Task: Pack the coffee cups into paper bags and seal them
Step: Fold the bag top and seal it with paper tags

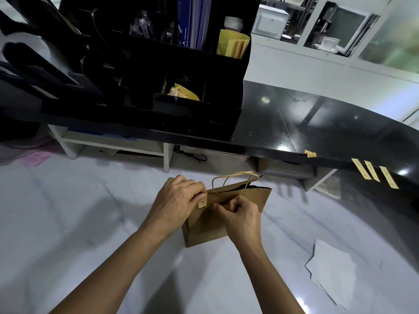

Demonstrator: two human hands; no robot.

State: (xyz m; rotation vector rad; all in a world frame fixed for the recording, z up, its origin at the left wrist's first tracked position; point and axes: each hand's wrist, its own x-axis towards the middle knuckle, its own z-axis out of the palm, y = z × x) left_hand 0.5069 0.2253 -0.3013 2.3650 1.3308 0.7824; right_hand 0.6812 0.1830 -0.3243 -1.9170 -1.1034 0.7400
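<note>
A brown paper bag [260, 198] with twisted paper handles stands upright on the white counter, just in front of me. My left hand [176, 200] pinches the bag's top left corner, where a small tan sticker strip [202, 203] with a smiley mark hangs over the edge. My right hand [240, 214] is closed on the front of the bag near its top, fingers curled against the paper. The bag's mouth is partly open on the right side. What is inside the bag is hidden. No coffee cup shows.
Three tan sticker strips [371, 172] and a curled one [310, 153] hang off the edge of the black raised counter [317, 123]. A black organizer [158, 91] with sleeves and packets stands on it. White papers [335, 273] lie at lower right.
</note>
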